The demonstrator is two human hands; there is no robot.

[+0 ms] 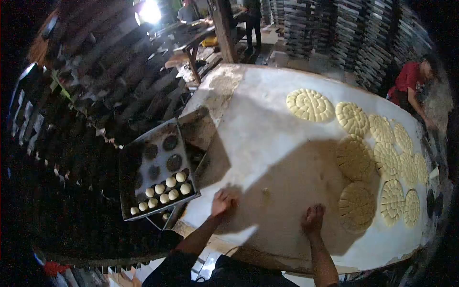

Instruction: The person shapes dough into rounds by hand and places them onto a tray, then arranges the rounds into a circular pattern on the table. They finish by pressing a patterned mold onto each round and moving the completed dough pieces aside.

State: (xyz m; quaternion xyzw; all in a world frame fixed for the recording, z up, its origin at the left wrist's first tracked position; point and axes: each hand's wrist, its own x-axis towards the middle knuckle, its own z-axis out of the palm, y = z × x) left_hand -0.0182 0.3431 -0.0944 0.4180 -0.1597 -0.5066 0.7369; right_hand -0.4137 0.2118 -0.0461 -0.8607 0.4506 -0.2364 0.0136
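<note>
My left hand (224,202) is at the near left of the pale table (267,115), close to the tray; its fingers are blurred and partly curled. Further right, my right hand (313,217) is closed with its fingers curled in, and what it holds, if anything, is hidden. A small pale scrap (266,192) lies on the tabletop between the two hands. Nearest my right hand is a flat round of scored dough (356,205), lying in shadow. Several more patterned dough rounds (392,203) spread over the right side of the table.
At the table's left edge a metal tray (165,125) holds several dough balls (172,194) at its near end and dark round marks further back. A person in a red shirt (406,82) is at the far right. A wooden post (223,31) rises behind the table.
</note>
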